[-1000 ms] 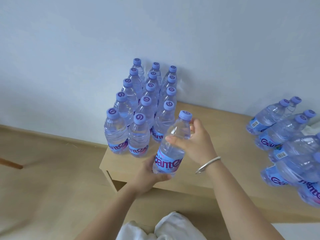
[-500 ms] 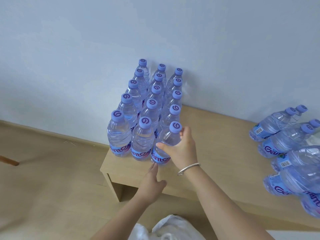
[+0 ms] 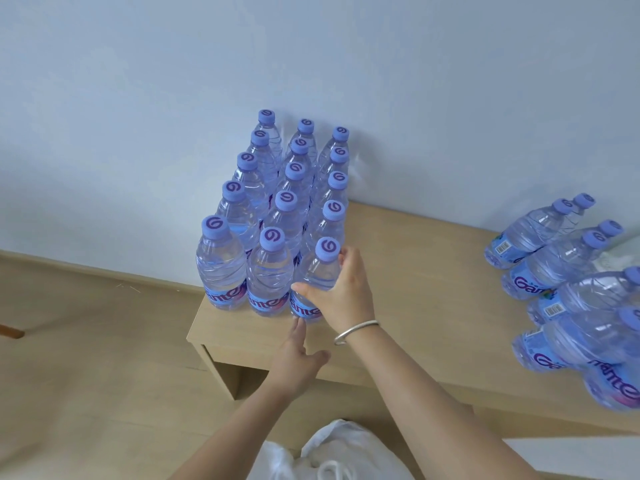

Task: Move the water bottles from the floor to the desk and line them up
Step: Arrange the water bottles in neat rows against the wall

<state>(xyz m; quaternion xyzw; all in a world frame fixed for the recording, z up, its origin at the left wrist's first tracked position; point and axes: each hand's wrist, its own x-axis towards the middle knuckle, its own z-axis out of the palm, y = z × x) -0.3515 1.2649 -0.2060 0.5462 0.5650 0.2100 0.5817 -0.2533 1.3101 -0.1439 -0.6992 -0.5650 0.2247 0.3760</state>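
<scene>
While the front-right bottle [image 3: 320, 271] stands upright at the surface's [image 3: 433, 289] near-left corner, the right hand [image 3: 341, 289] wraps it: thumb across the body at 9 o'clock, fingers curled round the neck side just under the cap. Left hand [image 3: 298, 358] lies w/ fingers straight, tips touching the bottle's base at 6 o'clock, holding nothing. A silver bangle [image 3: 356, 331] sits on the right wrist. The bottle closes a block of upright bottles [image 3: 277, 202], 3 columns running back to the wall. At 3 o'clock, well apart, more bottles [image 3: 571, 289] lie on their sides in a heap on the surface.
</scene>
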